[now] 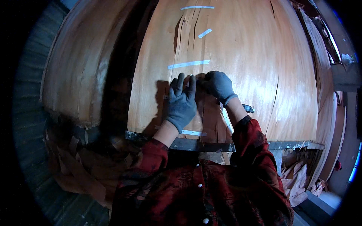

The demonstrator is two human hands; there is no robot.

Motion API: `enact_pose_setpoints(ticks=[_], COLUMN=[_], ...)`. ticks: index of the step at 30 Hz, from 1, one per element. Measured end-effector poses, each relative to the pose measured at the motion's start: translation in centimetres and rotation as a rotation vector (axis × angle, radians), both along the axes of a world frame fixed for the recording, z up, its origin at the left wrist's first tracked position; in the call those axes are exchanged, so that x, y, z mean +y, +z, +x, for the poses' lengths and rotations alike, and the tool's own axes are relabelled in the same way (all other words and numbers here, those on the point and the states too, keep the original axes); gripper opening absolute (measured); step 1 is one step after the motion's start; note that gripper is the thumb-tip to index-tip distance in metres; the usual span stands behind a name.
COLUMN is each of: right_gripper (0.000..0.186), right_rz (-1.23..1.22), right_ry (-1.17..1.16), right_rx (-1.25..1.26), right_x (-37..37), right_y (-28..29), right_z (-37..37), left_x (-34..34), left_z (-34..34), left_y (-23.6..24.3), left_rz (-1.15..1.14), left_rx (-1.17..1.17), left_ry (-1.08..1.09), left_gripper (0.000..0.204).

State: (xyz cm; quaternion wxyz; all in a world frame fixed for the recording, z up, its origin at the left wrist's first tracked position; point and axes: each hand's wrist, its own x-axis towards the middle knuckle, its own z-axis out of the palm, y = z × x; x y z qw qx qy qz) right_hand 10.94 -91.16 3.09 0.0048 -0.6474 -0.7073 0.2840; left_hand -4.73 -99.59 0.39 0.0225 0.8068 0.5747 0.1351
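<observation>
A pale wood veneer sheet (290,67) with cracks carries several short white perforated tape strips (188,64). My left hand (181,100), in a grey glove, lies on the sheet below the middle strip, fingers stretched out. My right hand (217,86), also gloved, is curled at the sheet just to its right; what its fingers hold, if anything, is hidden. A long white strip (225,116) runs down beside my right wrist. A small dark tool (248,108) lies on the sheet right of that wrist.
Another veneer sheet (75,67) stands in shadow at the left. The worktop's dark front edge (196,146) crosses below my hands. Veneer scraps (75,169) are heaped underneath at both sides. More stacked sheets (326,124) and a grey post (348,113) are at the right.
</observation>
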Motion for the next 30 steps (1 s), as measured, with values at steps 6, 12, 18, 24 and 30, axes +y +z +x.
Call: enact_pose_setpoints(ticks=[6,12,18,24,30], right_gripper=[0.038,0.024,0.018,0.009,0.023], right_rz=[-0.055,0.172,0.13,-0.038,0.134], right_ry=[0.003,0.024,-0.08,-0.047,0.105], right_rx=[-0.12,-0.111,-0.018,0.298,0.166], right_x=[-0.1,-4.0,-6.9,-11.9,-10.0], right_y=[0.5,0.1,-0.1,0.8,-1.4], right_z=[1.1,2.0,2.0,2.4,3.3], left_x=[1.2,1.7,1.5,1.4,-0.9], left_z=[1.3,2.2,2.3,2.3,-0.8], left_y=[-0.1,1.2,-0.1,0.4,-1.0], left_rz=[-0.11,-0.202,-0.103,-0.158,0.027], left_rx=[0.027,0.08,0.032,0.045,-0.432], left_ry=[-0.017,0.011,0.007,0.013,0.015], left_gripper=[0.066,0.064,0.062,0.064,0.076])
